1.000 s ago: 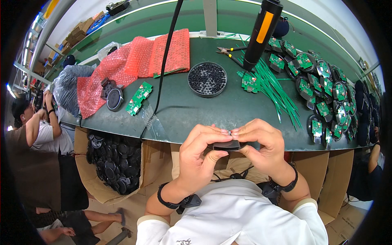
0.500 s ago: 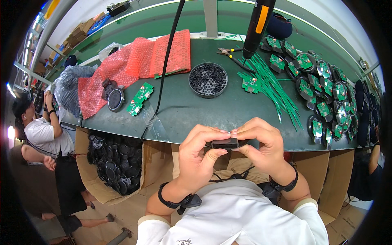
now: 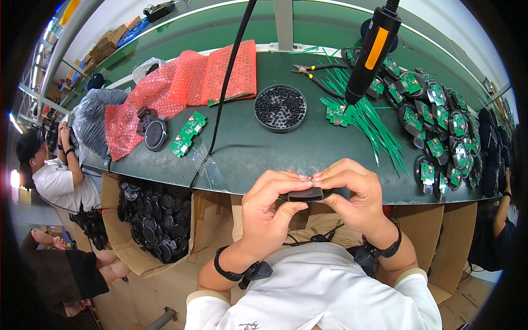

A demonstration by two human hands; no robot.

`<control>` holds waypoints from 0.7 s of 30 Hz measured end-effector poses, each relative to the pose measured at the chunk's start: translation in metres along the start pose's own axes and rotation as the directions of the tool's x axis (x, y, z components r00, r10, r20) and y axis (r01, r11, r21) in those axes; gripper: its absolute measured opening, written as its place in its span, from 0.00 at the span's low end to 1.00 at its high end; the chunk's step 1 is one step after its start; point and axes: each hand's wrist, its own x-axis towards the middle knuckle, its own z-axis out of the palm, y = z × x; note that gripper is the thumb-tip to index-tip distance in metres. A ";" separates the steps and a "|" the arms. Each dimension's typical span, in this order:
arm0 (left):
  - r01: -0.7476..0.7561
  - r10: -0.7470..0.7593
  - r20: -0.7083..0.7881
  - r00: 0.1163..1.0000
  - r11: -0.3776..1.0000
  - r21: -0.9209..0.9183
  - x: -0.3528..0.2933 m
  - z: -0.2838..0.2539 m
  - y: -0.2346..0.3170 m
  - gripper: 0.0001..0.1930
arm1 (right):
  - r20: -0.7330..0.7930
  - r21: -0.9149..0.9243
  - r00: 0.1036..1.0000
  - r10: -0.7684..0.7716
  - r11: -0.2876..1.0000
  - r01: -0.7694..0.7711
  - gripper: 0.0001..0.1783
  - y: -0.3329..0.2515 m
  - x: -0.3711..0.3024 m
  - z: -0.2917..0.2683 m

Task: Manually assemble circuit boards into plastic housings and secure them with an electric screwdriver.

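Note:
Just in front of the table's near edge, I hold a dark, rounded plastic housing [image 3: 305, 194] between both hands. My left hand [image 3: 267, 206] pinches its left side, thumb below and fingers on top. My right hand [image 3: 355, 198] grips the other side in the same way. The fingertips meet above the housing at a tiny light-coloured bit, too small to name. A black electric screwdriver [image 3: 376, 52] with an orange stripe hangs over the table, apart from my hands. Farther off, a round dish [image 3: 257, 114] contains many small black pieces.
Green zip ties [image 3: 374, 129], cutting pliers [image 3: 313, 74] and a circuit board [image 3: 188, 133] lie on the green table [image 3: 165, 165]. Round black parts with green boards [image 3: 434, 115] pile up at right. Red bubble wrap [image 3: 187, 77] lies left. Below stands a carton [image 3: 113, 220] of black parts.
The hanging screwdriver has swung to the right. My hands remain almost in place, with the housing tilted slightly. At the left, people in the background have shifted.

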 end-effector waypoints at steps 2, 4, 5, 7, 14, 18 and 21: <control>-0.005 0.005 -0.008 1.000 1.000 -0.006 -0.001 0.000 -0.001 0.13 | -0.004 0.003 1.000 0.002 1.000 -0.002 0.13 0.000 0.000 0.000; -0.013 0.013 -0.010 1.000 1.000 0.020 -0.001 0.000 -0.003 0.14 | -0.005 -0.015 1.000 -0.012 1.000 0.012 0.14 0.002 -0.001 0.000; -0.021 0.022 -0.011 1.000 0.999 0.039 -0.001 0.000 -0.006 0.14 | -0.006 -0.025 1.000 -0.018 1.000 0.018 0.15 0.004 -0.001 0.000; -0.073 0.074 0.001 0.997 0.973 0.218 0.004 -0.001 -0.016 0.15 | -0.014 -0.172 0.996 -0.086 0.982 0.082 0.15 0.013 0.003 -0.001; -0.265 0.221 0.149 0.964 0.724 0.637 0.002 0.007 -0.056 0.17 | 0.082 -0.471 0.980 -0.184 0.859 0.201 0.15 0.040 -0.001 -0.003; -0.256 0.086 0.265 0.960 0.650 0.716 -0.011 0.002 -0.054 0.21 | 0.189 -0.477 0.981 -0.051 0.868 0.137 0.18 0.035 -0.020 -0.009; -0.258 0.055 0.295 0.954 0.655 0.711 -0.012 0.000 -0.049 0.25 | 0.204 -0.421 0.978 -0.045 0.898 0.129 0.20 0.035 -0.022 -0.013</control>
